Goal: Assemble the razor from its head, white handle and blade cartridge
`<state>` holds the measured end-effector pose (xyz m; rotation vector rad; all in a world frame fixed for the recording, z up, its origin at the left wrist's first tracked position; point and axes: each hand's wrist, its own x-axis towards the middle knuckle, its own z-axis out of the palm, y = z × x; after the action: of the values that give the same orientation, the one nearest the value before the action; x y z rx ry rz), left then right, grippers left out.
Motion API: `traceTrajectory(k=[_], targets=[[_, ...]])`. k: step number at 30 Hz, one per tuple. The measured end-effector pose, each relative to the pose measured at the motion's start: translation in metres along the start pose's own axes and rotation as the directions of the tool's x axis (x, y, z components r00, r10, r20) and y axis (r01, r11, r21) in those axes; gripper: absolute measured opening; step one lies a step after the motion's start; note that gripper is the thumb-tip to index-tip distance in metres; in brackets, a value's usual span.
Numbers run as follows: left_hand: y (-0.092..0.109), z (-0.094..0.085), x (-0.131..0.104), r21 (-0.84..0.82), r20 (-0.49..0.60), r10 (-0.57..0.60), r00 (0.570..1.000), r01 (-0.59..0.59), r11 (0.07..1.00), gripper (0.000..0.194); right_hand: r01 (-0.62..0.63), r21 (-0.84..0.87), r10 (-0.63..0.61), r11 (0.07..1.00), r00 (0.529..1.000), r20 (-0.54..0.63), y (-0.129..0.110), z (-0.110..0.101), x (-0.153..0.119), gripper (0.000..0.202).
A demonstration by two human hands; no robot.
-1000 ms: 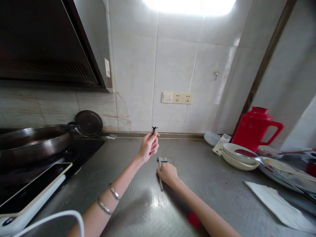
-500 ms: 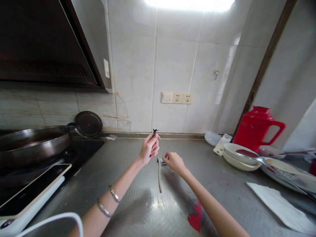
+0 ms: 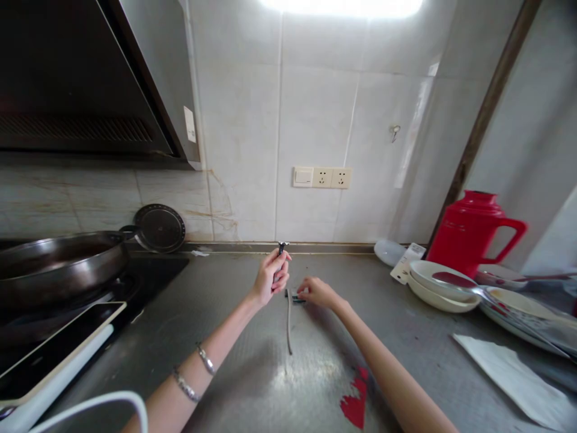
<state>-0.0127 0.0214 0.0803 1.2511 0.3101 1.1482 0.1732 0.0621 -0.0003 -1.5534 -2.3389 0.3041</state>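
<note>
My left hand is closed round the black handle of a small razor, its silver T-shaped head pointing up above the fist. Low over the steel counter, my right hand has its fingers bent and drawn together at a small flat dark-green piece. Those fingertips cover part of the piece, and whether they grip it is hard to see. A thin grey cord-like strip lies on the counter beside the piece, running toward me.
Left: a pan on the black hob, a phone-like device and a white cable. Right: a red thermos jug, stacked bowls, a ladle and a white paper. A red patch marks the steel counter.
My left hand has lowered slightly with the razor, whose head has turned a little. My right hand stays at the dark-green piece, its fingers shifted slightly. The view has moved a bit.
</note>
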Motion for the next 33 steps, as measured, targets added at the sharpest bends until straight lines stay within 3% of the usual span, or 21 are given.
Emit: traceTrajectory(k=[8, 21, 28, 33], targets=[[-0.006, 0.000, 0.000, 0.039, 0.018, -0.001, 1.000, 0.001, 0.999, 0.022, 0.047, -0.058, -0.046, 0.997, 0.999, 0.025, 0.002, 0.002, 0.002, 0.019], [-0.008, -0.001, 0.001, 0.017, 0.006, -0.004, 1.000, 0.004, 1.000, 0.022, 0.015, -0.086, -0.013, 0.996, 1.000, 0.021, 0.002, -0.001, 0.003, 0.022], [-0.007, -0.001, 0.001, 0.037, -0.014, 0.006, 1.000, -0.005, 0.999, 0.023, 0.034, 0.016, -0.034, 0.999, 0.999, -0.013, 0.005, 0.001, 0.006, 0.022], [-0.011, -0.003, 0.003, 0.117, -0.153, 0.076, 0.985, -0.058, 0.991, 0.027, 0.115, 0.234, -0.084, 0.965, 0.987, -0.137, 0.001, -0.006, 0.011, 0.022]])
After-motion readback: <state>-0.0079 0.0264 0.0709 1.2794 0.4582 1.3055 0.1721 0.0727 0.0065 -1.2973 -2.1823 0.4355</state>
